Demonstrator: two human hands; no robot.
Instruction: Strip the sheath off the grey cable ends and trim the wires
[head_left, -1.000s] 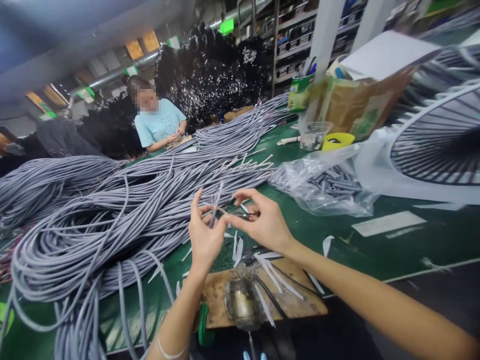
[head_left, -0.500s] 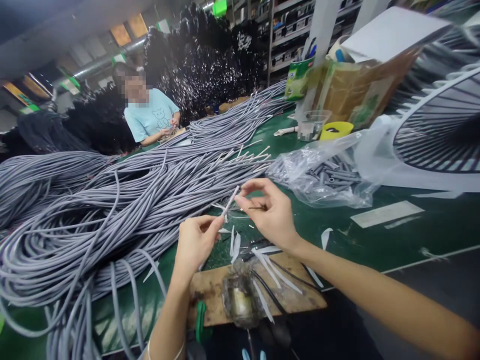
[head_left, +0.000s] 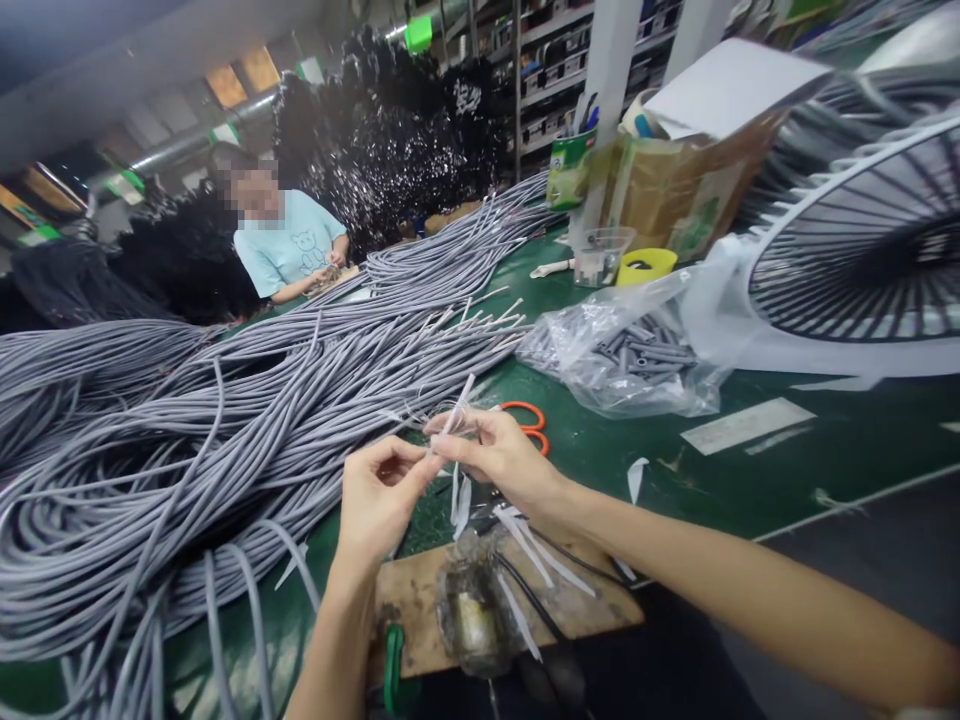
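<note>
My left hand (head_left: 379,495) pinches the end of one grey cable, just below its stripped tip. My right hand (head_left: 495,455) meets it fingertip to fingertip and grips the white stripped end (head_left: 459,400) that sticks up between them. Both hands hover over the green table (head_left: 787,470), right of the big heap of grey cables (head_left: 187,440). Orange-handled scissors (head_left: 529,415) lie on the table just behind my right hand. White strips of cut sheath (head_left: 459,500) lie scattered under my hands.
A wooden block with a small metal fixture (head_left: 469,600) sits at the near edge. A clear bag of short grey tube pieces (head_left: 637,360) lies to the right, beside a white fan guard (head_left: 855,240). A cardboard box (head_left: 690,190) stands behind. Another person (head_left: 289,250) works across the table.
My hands lowered and came together on the cable end. The right hand slid left, uncovering the orange scissors on the table. The view shifted slightly right.
</note>
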